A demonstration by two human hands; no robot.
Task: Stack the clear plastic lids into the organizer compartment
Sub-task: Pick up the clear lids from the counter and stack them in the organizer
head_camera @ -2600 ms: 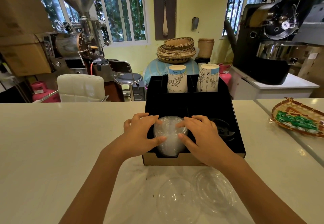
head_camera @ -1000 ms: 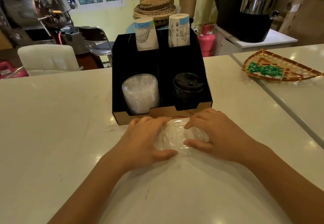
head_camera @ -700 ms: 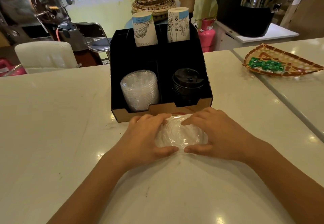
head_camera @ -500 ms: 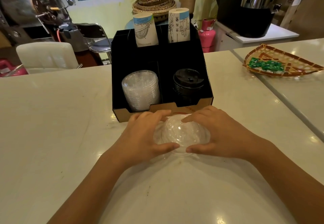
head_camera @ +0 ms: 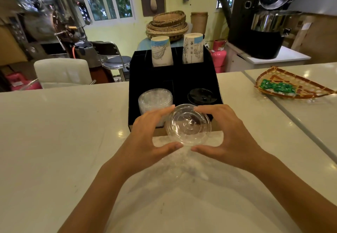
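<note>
Clear plastic lids (head_camera: 188, 125) are held in the air between both hands, just in front of the black organizer (head_camera: 133, 94). My left hand (head_camera: 145, 138) grips their left rim and my right hand (head_camera: 229, 134) grips their right rim. How many lids are in the hold I cannot tell. A stack of clear lids (head_camera: 155, 99) leans in the organizer's front left compartment, partly hidden by my left fingers. Black lids (head_camera: 200, 96) fill the front right compartment.
Two stacks of printed paper cups (head_camera: 161, 52) stand upside down in the organizer's rear slots. A woven tray with green packets (head_camera: 291, 88) lies on the counter at right. The white counter (head_camera: 54, 132) spreads to the left and toward me.
Both hands gathered the clear lids from the counter in front of the organizer and lifted them up toward its front edge. The view tilted up slightly.
</note>
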